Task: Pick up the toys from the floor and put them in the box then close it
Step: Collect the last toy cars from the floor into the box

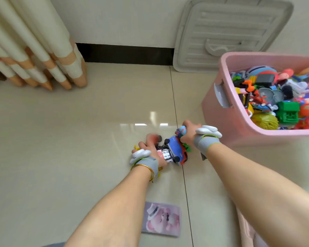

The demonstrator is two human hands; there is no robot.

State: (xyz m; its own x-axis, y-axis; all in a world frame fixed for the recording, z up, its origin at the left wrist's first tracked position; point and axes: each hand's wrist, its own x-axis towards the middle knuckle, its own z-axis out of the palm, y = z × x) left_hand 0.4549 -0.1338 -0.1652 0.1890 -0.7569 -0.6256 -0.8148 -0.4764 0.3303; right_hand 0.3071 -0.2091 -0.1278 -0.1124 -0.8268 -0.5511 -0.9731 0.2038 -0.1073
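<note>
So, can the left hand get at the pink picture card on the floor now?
Probably not at once: the left hand is full of toys. The picture card lies bare on the floor, nothing over it.

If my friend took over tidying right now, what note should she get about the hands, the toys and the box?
Left hand: down on the floor, fingers around small toys beside the white and red toy car.
Right hand: closed on a bunch of small toys, touching the blue toy car.
Pink box: open, on the floor to the right, already nearly full of toys.
Lid: off, leaning against the wall behind the box.
A picture card lies on the floor nearer the person.
Done: most toys are boxed.
Left: lift this last pile into the box, pick up the card, fit the lid.
</note>
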